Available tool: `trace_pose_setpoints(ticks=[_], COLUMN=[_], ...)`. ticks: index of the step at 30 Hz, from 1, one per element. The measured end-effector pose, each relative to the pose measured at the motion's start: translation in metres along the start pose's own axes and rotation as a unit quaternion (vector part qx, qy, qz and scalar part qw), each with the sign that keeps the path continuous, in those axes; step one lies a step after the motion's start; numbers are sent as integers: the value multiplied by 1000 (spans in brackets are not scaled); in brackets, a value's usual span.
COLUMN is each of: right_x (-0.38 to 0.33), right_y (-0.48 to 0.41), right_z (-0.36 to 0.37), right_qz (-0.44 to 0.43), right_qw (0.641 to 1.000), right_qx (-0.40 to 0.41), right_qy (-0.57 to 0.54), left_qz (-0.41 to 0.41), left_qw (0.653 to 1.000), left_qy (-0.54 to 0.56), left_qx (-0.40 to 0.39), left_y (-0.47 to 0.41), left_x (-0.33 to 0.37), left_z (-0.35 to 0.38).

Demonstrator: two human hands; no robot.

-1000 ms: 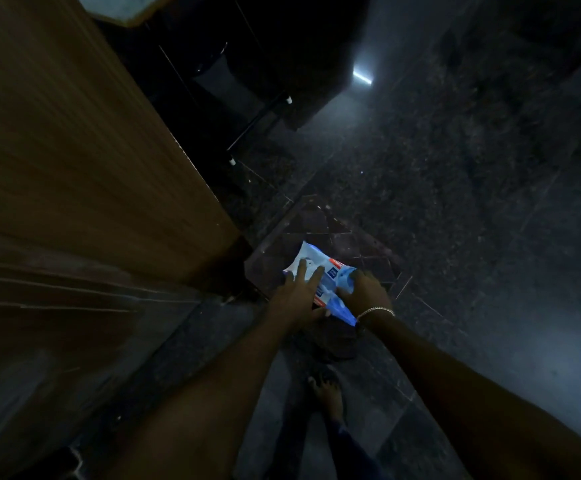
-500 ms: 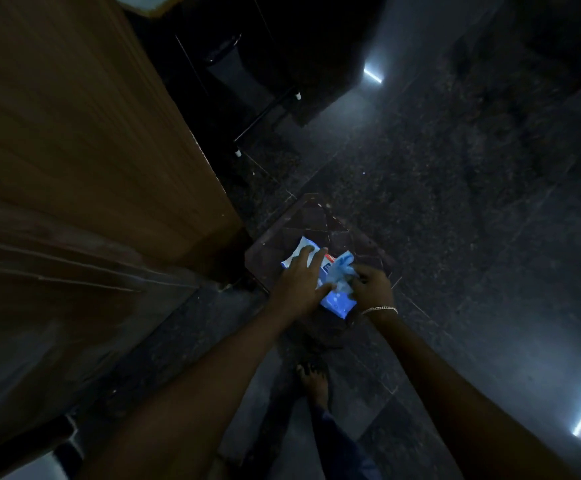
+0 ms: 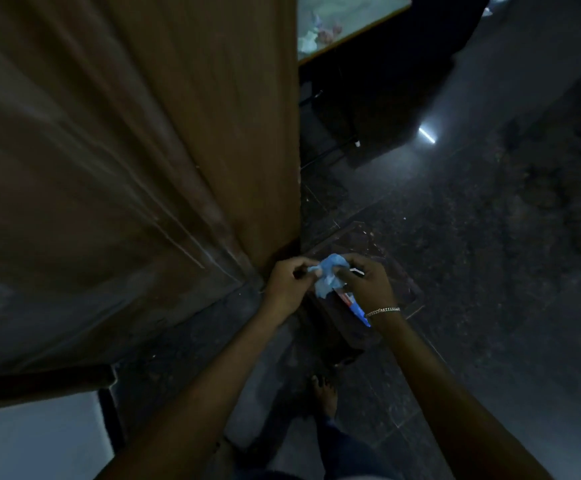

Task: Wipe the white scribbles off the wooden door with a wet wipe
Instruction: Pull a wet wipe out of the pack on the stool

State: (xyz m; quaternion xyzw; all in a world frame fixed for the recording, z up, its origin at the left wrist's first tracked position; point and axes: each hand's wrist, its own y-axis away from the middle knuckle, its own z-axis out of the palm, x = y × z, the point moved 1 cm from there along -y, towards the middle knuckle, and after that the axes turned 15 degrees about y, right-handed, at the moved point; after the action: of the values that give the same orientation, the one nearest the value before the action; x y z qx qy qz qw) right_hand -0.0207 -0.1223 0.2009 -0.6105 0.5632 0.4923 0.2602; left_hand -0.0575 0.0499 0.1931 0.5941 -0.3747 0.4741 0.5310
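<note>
Beside wooden door [image 3: 143,150], left hand [image 3: 287,285] and right hand [image 3: 365,285] pinch crumpled wet wipe [image 3: 327,275]; packet [image 3: 356,308] probably under right hand.

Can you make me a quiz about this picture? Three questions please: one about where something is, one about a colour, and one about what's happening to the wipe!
1. Where is the wooden door?
A. on the person's right
B. on the person's left
C. behind the person

2. What colour does the wipe look?
A. pale blue
B. red
C. green

3. How is the wipe right now?
A. spread flat on the door
B. folded neatly in one hand
C. crumpled and pinched from both sides

Answers:
1 is B: the wooden door fills the left side of the view, next to the left hand.
2 is A: the wipe shows pale blue in the dim light.
3 is C: the left hand and the right hand each pinch the bunched-up wipe, away from the door.
</note>
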Motion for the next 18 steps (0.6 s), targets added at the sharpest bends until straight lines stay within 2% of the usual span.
trace_pose_setpoints(ticks=[4,10,13,18], right_x=[-51,-113,-147,-193], right_y=[18,47,71,118], right_z=[31,107,154,246], right_qz=[-39,-128,-217,-314], right_qw=[999,990,970,929], right_qx=[15,-31,-53,-78], right_qy=[-17,59,96,180], left_qz=[35,60,71,95], left_qw=[997,986,976,963], left_qy=[55,100,135,146], left_qx=[42,116,153,205], left_y=[36,95,125,185], left_x=[31,50,53,55], left_z=[-45,-131,-185,-278])
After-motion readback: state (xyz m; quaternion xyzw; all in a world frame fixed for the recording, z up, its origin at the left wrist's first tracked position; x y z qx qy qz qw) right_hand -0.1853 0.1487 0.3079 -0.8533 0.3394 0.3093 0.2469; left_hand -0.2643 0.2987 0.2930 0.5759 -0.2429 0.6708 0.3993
